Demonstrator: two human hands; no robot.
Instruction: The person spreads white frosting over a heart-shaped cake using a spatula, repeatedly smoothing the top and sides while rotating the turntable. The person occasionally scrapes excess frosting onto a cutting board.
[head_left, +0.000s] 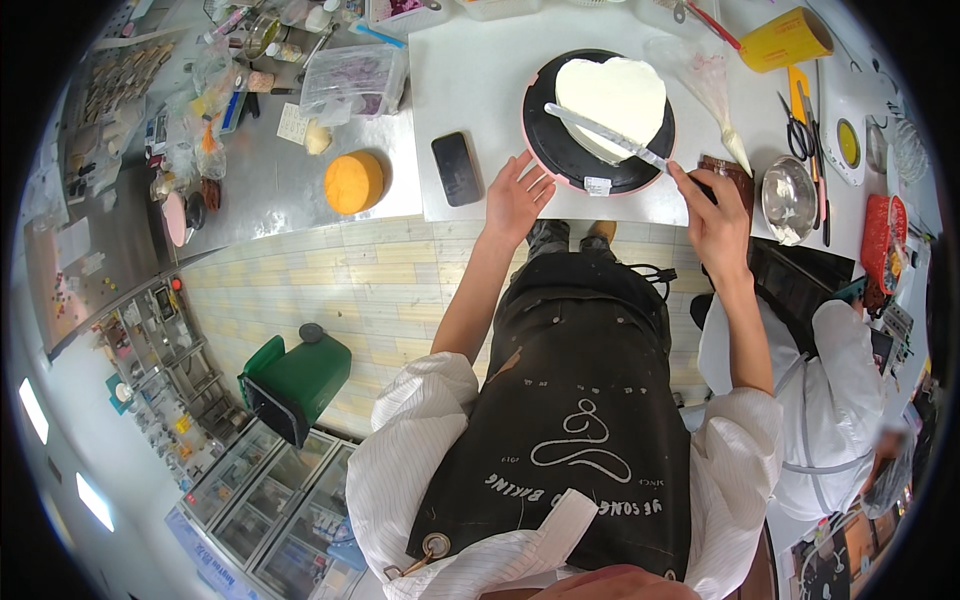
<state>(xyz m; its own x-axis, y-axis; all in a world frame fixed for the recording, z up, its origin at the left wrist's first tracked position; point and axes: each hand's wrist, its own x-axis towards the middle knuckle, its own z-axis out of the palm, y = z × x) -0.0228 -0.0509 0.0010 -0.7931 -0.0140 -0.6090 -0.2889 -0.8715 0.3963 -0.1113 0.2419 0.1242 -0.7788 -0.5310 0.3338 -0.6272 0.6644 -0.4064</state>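
Observation:
A heart-shaped cake (619, 86) coated in smooth white cream sits on a black turntable (541, 124) with a pink rim. My right hand (716, 217) grips the dark handle of a metal icing spatula (600, 132). Its long blade, with some cream on it, lies across the near side of the cake; whether it touches the cream is hard to tell. At the turntable's near-left rim is my left hand (517, 199), palm up and fingers spread, holding nothing. Its fingertips are at the rim, and contact is unclear. A small white label (598, 186) is stuck on the turntable's near edge.
Left of the turntable lies a smartphone (455, 169); farther left is a round orange block (352, 182). To the right are a piping bag (705, 82), a steel bowl (787, 199) with cream, and scissors (799, 139). A person in white (832, 420) is close on my right.

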